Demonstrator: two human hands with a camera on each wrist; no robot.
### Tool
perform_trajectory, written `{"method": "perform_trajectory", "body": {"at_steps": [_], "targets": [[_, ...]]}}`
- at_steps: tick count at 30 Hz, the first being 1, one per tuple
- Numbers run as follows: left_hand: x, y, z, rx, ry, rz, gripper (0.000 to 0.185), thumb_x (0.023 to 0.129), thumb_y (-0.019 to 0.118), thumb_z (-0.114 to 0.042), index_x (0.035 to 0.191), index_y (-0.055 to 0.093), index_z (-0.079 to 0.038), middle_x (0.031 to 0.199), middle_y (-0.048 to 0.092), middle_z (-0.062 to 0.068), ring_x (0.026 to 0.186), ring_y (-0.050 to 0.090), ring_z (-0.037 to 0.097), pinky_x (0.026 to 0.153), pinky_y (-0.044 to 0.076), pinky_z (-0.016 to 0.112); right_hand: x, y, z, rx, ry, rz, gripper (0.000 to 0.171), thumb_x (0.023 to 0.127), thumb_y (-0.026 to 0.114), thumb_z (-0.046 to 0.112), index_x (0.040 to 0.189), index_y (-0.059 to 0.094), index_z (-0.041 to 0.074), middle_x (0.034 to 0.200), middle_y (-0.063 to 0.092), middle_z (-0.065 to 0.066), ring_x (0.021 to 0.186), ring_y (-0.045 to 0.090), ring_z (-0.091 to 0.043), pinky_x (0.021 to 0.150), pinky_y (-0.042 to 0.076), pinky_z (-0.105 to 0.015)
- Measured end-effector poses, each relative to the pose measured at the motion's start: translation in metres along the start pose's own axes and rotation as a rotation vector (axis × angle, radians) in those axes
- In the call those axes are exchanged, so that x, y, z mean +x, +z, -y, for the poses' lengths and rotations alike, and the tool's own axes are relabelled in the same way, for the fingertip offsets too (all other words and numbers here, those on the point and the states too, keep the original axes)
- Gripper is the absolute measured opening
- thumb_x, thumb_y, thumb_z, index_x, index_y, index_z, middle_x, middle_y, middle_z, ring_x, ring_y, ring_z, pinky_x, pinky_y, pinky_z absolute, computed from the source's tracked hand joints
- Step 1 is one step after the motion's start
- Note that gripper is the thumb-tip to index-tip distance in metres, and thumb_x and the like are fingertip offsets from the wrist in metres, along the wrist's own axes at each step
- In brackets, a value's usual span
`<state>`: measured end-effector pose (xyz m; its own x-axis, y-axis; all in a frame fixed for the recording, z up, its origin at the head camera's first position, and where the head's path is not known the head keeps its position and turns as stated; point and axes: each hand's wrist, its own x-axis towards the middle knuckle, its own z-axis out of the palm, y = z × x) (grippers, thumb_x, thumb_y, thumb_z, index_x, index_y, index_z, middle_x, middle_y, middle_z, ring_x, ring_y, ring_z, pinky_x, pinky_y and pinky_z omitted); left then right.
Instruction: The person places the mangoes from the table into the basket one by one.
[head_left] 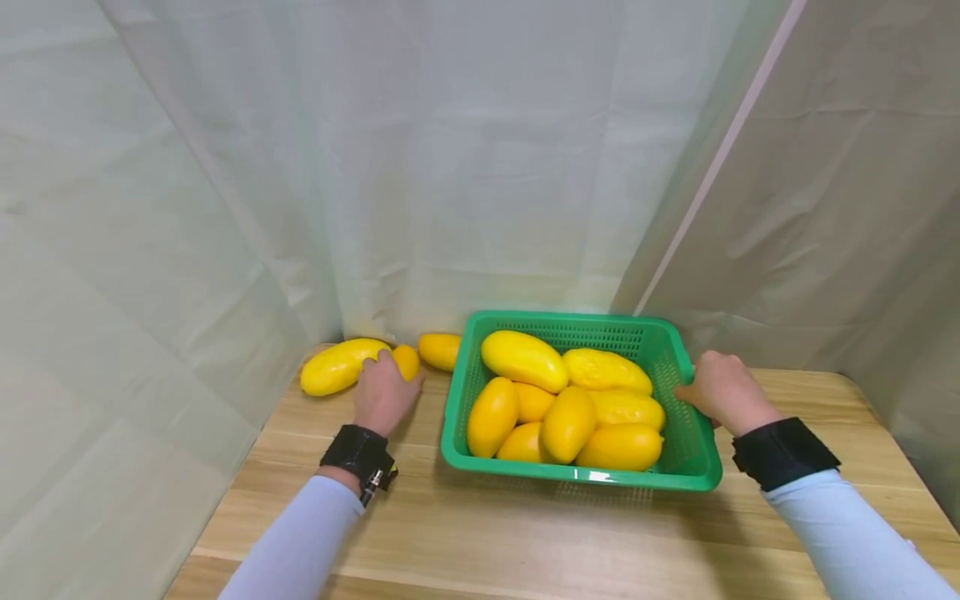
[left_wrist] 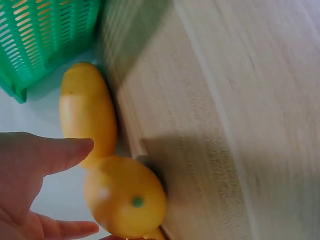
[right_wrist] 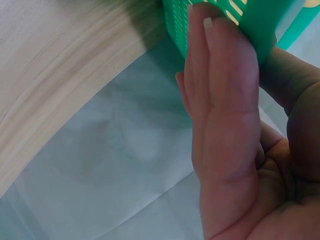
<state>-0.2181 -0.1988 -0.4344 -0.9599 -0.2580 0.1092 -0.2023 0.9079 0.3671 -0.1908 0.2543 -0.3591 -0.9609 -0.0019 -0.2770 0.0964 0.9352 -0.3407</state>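
A green plastic basket (head_left: 577,477) on the wooden table holds several yellow mangoes (head_left: 567,421). My right hand (head_left: 722,390) holds the basket's right rim, fingers flat on the outer wall (right_wrist: 255,25) and thumb (right_wrist: 287,85) on the other side. My left hand (head_left: 384,393) lies left of the basket, over a small yellow mango (head_left: 407,360). In the left wrist view that mango (left_wrist: 125,202) sits between my thumb (left_wrist: 60,150) and fingers, with the thumb clear of it. A second mango (left_wrist: 87,112) lies beyond, close to the basket corner (left_wrist: 45,35).
A large mango (head_left: 337,365) lies at the table's far left corner and another mango (head_left: 438,350) beside the basket. Pale curtains (head_left: 487,167) close in the table's back and sides. Bare wood (head_left: 487,542) stretches toward the front edge.
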Motion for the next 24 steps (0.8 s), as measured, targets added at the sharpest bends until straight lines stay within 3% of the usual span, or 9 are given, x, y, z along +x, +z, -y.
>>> {"method": "perform_trajectory", "body": {"at_steps": [4, 12, 24], "targets": [[0.0016, 0.0043, 0.0027, -0.005, -0.004, -0.005, 0.066, 0.079, 0.064, -0.045, 0.115, 0.044, 0.006, 0.097, 0.051, 0.026, 0.085, 0.057, 0.039, 0.061, 0.048, 0.045, -0.0002, 0.0006, 0.0000, 0.006, -0.003, -0.002, 0.031, 0.083, 0.065, 0.024, 0.083, 0.057, -0.005, 0.061, 0.057, -0.010, 0.044, 0.058, -0.017, 0.042, 0.048, -0.024], [0.0049, 0.0056, 0.0028, -0.044, -0.030, 0.007, 0.047, 0.080, 0.063, -0.038, 0.101, 0.047, 0.001, 0.077, 0.052, 0.014, 0.067, 0.054, 0.027, 0.047, 0.037, 0.030, -0.0005, 0.0001, 0.0004, 0.016, 0.004, 0.010, 0.031, 0.083, 0.065, 0.024, 0.084, 0.057, -0.006, 0.062, 0.057, -0.010, 0.046, 0.059, -0.017, 0.043, 0.049, -0.024], [0.0056, 0.0062, 0.0058, -0.038, -0.025, 0.027, 0.042, 0.079, 0.062, -0.035, 0.097, 0.048, 0.001, 0.075, 0.051, 0.013, 0.065, 0.052, 0.026, 0.048, 0.036, 0.029, 0.0011, -0.0006, 0.0008, 0.044, 0.024, 0.008, 0.028, 0.082, 0.064, 0.021, 0.083, 0.055, -0.006, 0.068, 0.059, -0.014, 0.044, 0.060, -0.015, 0.044, 0.051, -0.027]]}}
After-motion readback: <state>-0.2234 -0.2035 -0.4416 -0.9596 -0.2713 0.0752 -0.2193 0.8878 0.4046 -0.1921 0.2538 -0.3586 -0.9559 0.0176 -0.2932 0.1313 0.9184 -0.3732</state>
